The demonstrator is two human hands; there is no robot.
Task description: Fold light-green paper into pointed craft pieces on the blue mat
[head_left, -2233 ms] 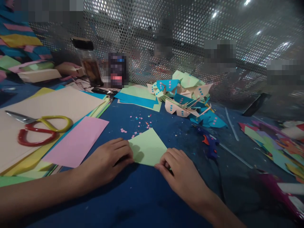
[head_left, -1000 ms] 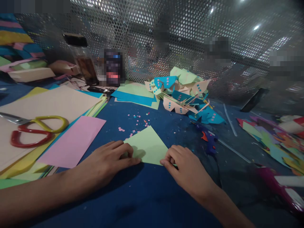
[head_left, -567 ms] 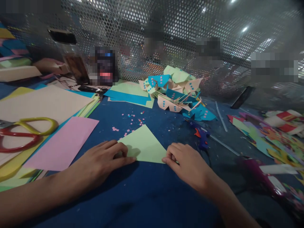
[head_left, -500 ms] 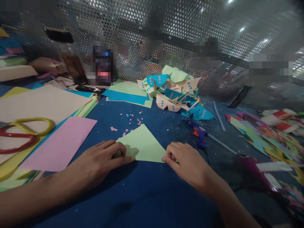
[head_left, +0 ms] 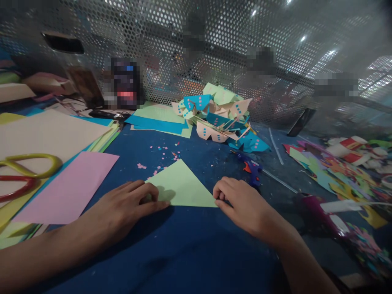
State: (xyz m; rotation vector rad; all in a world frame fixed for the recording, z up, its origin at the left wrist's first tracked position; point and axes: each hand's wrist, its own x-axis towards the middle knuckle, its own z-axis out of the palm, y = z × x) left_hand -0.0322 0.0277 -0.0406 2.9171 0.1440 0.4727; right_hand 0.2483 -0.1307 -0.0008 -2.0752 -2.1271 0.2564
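- Hold green paper (head_left: 186,188) flat with curled left hand (head_left: 130,204).
- Steady right corner with curled right hand (head_left: 240,202); cannot tell if pinching with either.
- Press near edge smooth.

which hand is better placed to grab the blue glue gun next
Right, most likely: the right hand, at the right corner of the green paper, is nearer the blue glue gun; the left hand is across at the left corner.

- Paper triangle (head_left: 186,185): plain pale green
- Sheet at left (head_left: 69,185): plain pink
- Scissor handles (head_left: 55,164): yellow, red
- Far folded papers (head_left: 217,119): blue, peach, green, some with pink or blue squares
- Tabletop (head_left: 183,249): dark blue
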